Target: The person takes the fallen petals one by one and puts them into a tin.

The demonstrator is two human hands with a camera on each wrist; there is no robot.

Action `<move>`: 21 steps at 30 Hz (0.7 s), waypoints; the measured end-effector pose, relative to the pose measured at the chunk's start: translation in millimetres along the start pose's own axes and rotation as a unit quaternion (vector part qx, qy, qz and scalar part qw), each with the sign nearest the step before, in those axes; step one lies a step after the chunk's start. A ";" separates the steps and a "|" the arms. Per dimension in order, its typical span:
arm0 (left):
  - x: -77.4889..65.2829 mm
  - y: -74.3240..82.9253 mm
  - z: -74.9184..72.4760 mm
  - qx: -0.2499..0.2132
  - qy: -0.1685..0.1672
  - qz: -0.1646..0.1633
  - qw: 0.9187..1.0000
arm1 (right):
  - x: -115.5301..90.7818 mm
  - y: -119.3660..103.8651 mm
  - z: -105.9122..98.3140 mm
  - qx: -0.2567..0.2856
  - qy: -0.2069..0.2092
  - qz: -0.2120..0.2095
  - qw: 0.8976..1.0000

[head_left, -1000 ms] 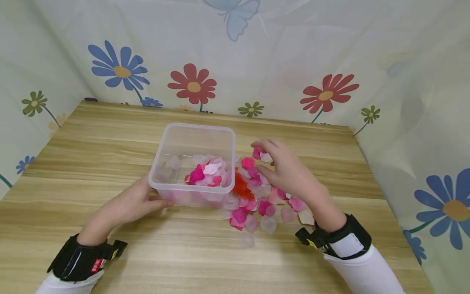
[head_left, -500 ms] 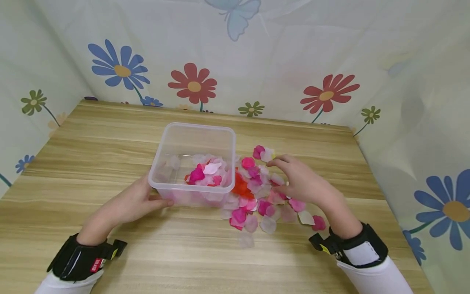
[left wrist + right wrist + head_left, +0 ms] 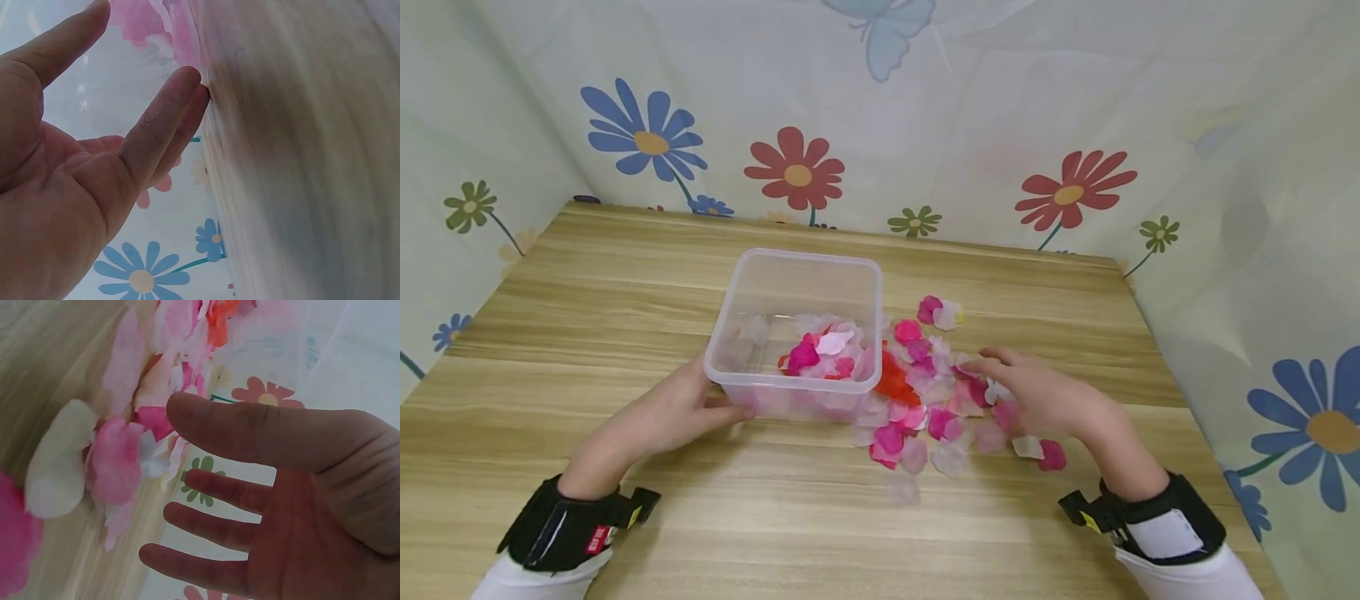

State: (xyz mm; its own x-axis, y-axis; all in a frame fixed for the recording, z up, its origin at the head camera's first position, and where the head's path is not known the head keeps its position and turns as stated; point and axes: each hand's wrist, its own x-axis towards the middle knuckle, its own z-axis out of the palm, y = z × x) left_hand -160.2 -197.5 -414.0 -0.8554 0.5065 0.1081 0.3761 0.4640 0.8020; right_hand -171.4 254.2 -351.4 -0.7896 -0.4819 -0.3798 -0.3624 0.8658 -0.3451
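- Standing upright at centre-left of the head frame: clear plastic box [image 3: 797,287], on the wood-grain tabletop [image 3: 820,517].
- Heaped inside, toward the lower right of the box: pink, white and red petals [image 3: 827,346].
- Positioned left of centre in the head frame: left hand [image 3: 666,408], placed at the near left corner of the box, with thumb along the front wall and fingers partly hidden at the left wall; fingers [image 3: 159,125] extended in the left wrist view, not clenched.
- Scattered just beside the box, right of centre: loose petals [image 3: 928,387] in pink, magenta, white and orange-red.
- Held over the right edge of the loose petals: right hand [image 3: 1045,398], fingers [image 3: 212,525] released, spread and nearly straight; contact with petals not determinable.
- Fastened around both wrists, lower left and lower right: black straps [image 3: 568,529].
- Hung across the upper frame: flower-print backdrop [image 3: 940,142].
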 end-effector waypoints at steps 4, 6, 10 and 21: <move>0.1 1.5 0.2 -0.001 0.004 0.007 1.000 | -2.6 5.9 3.4 0.010 -0.018 0.007 1.000; 0.1 2.1 0.2 -0.001 0.004 0.008 1.000 | -4.0 8.3 5.3 0.015 -0.025 0.008 1.000; -0.2 2.8 -0.1 -0.004 0.003 0.009 1.000 | -7.5 11.1 8.0 0.030 -0.032 0.016 0.999; 0.4 0.5 0.4 0.006 0.003 0.009 1.000 | -22.8 27.5 16.3 0.034 -0.021 0.009 0.999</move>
State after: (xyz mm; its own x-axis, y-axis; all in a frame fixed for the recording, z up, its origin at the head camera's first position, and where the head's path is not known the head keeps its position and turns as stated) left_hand -160.2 -196.8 -413.8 -0.8505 0.5109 0.1252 0.3953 0.4637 0.7929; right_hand -155.3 286.7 -366.2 -0.7736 -0.4727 -0.4220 -0.3127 0.8640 -0.3946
